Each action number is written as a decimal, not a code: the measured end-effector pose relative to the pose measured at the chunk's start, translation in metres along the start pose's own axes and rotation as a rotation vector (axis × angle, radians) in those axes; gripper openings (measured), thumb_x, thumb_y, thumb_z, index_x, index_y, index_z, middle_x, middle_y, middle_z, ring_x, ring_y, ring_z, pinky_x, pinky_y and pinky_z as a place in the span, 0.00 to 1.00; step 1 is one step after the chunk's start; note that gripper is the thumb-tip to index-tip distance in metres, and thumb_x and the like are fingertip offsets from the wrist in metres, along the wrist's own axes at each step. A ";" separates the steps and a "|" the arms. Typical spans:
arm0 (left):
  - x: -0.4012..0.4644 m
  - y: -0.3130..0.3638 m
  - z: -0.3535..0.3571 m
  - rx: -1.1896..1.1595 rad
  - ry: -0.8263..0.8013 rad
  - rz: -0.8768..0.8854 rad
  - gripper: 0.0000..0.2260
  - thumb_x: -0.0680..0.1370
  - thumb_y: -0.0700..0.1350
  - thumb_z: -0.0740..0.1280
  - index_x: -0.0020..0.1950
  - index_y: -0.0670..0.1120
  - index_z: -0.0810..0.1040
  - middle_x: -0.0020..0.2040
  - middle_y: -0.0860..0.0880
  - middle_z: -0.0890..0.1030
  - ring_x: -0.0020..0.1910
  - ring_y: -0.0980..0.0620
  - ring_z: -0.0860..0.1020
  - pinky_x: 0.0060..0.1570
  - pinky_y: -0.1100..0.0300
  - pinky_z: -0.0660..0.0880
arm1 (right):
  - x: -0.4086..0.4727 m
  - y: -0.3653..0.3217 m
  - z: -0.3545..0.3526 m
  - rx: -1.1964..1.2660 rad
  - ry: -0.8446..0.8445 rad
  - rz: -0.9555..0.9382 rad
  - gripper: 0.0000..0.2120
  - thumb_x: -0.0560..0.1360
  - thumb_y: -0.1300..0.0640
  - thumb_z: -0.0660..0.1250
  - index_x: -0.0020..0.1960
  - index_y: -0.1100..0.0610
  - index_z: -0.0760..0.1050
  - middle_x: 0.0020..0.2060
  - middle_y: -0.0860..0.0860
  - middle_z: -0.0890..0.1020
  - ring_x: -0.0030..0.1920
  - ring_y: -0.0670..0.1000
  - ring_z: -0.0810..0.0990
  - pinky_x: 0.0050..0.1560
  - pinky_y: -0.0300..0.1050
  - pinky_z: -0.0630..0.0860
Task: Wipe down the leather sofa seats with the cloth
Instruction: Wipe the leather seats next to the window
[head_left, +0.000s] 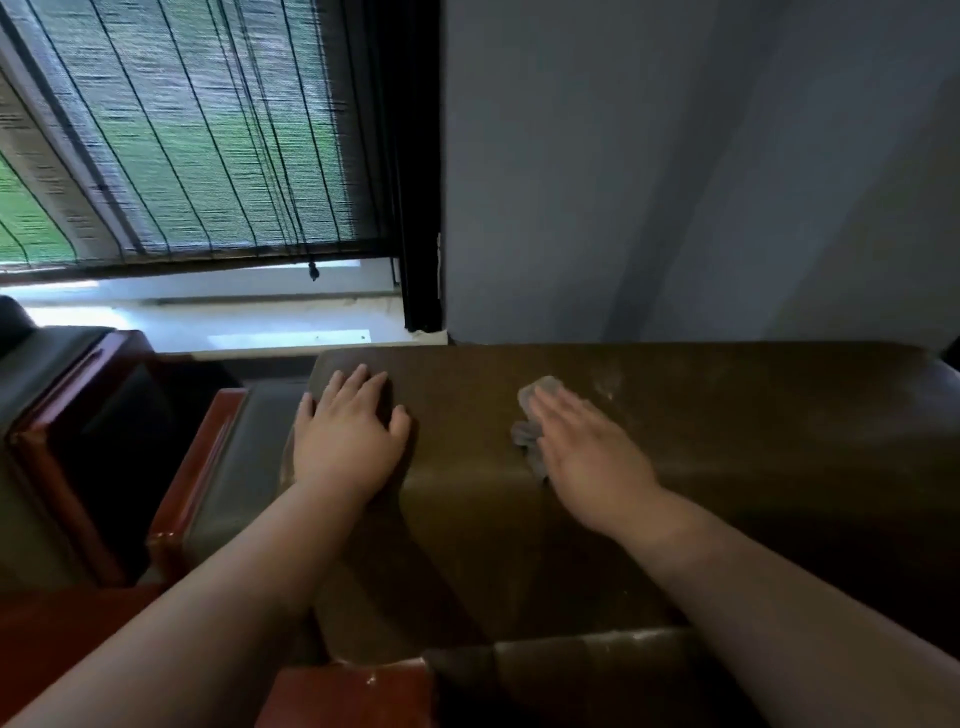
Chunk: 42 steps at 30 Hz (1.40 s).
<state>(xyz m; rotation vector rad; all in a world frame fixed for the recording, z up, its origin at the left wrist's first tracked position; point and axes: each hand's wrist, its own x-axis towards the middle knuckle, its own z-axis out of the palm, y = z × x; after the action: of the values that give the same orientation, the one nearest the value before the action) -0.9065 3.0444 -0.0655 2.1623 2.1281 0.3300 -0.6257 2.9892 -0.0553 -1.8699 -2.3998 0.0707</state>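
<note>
A right hand (587, 449), fingers straight, presses a pale cloth (530, 421) flat on a brown leather sofa (753, 441) while the left hand (349, 422) rests open-gripped, holding nothing, beside it.

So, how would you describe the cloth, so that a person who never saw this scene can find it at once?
Start at the brown leather sofa that stands against the grey wall, right of the window blind. On its top surface two hands lie flat; look under the right hand. The cloth is the small, pale grey, crumpled piece showing beside its fingers, lighter than the leather.
</note>
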 end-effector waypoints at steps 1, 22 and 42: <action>-0.002 0.012 -0.001 -0.023 -0.019 -0.027 0.30 0.82 0.66 0.54 0.83 0.57 0.62 0.85 0.50 0.59 0.85 0.47 0.53 0.83 0.39 0.46 | -0.001 0.018 -0.007 0.015 0.003 0.093 0.26 0.87 0.50 0.49 0.85 0.51 0.53 0.84 0.49 0.57 0.83 0.48 0.52 0.82 0.46 0.48; -0.009 0.089 0.038 0.001 0.153 0.046 0.28 0.80 0.61 0.55 0.78 0.57 0.73 0.80 0.54 0.70 0.80 0.51 0.65 0.82 0.48 0.55 | 0.062 0.023 -0.002 0.096 -0.098 -0.218 0.28 0.85 0.47 0.47 0.84 0.50 0.53 0.84 0.49 0.55 0.83 0.51 0.51 0.80 0.46 0.45; -0.013 0.091 0.033 0.015 0.143 0.039 0.29 0.80 0.62 0.51 0.79 0.57 0.71 0.81 0.54 0.69 0.81 0.51 0.64 0.82 0.48 0.54 | 0.009 0.099 -0.024 0.055 -0.070 0.248 0.29 0.86 0.44 0.45 0.85 0.48 0.44 0.84 0.47 0.48 0.83 0.49 0.44 0.79 0.47 0.42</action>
<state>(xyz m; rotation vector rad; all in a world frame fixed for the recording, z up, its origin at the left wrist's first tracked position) -0.8107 3.0325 -0.0792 2.2553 2.1689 0.4879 -0.5295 3.0217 -0.0408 -2.1622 -2.1692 0.2215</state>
